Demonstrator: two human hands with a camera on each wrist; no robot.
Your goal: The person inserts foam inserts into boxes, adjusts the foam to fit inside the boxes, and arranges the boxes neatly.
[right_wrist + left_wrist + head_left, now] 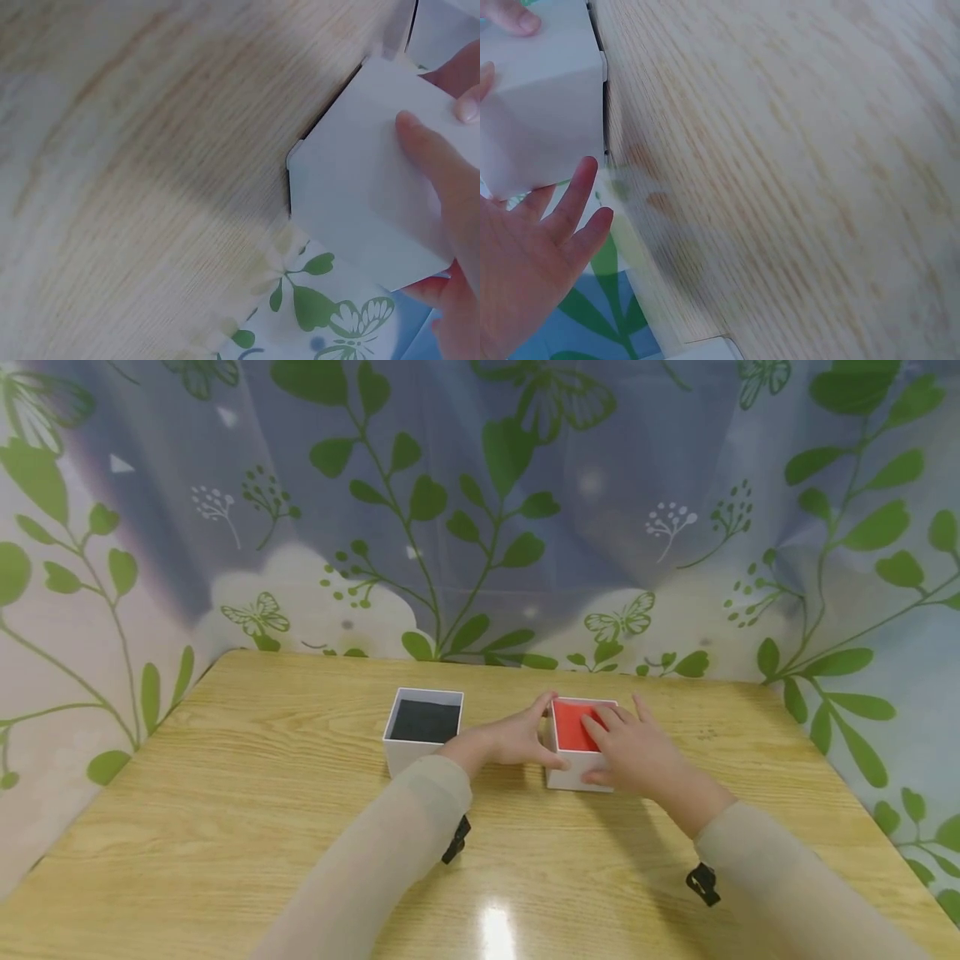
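A small white open-topped box (581, 770) stands on the table, with a flat red piece (570, 727) inside, too small to tell whether cloth or paper. My left hand (517, 737) holds the box at its left side, thumb on the front wall and index finger at the back corner. In the left wrist view its other fingers spread beside the box (544, 124). From the right, my right hand (637, 752) reaches over the rim, fingertips on the red piece. Its thumb (431, 157) presses the front wall of the box. The right hand partly hides the box's right side.
A second white box (408, 752) stands to the left with a black piece (426, 721) inside; my left forearm covers its lower right corner. The wooden table (262, 793) ends at a patterned curtain (480, 527) behind and at the sides.
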